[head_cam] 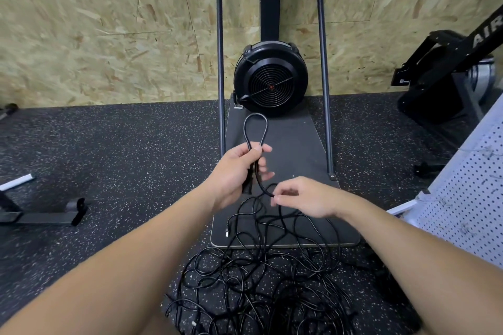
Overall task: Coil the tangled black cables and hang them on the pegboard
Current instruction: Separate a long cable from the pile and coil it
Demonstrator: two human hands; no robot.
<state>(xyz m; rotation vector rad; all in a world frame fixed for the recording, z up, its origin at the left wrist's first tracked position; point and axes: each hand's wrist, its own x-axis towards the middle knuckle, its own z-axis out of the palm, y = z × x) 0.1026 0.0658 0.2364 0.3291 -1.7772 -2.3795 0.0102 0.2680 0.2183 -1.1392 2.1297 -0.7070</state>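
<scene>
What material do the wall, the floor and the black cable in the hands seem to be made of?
Wall: looks like oriented strand board, raw matte; pressed wood flakes show.
Floor: probably rubber gym matting, matte black with pale speckles.
Cable: seemingly a plastic or rubber jacket, slightly glossy; it bends in a smooth loop above the left hand.

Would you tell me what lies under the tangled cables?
Under the cables show speckled floor and the near edge of a dark platform. What the densest tangle covers cannot be seen.
</scene>
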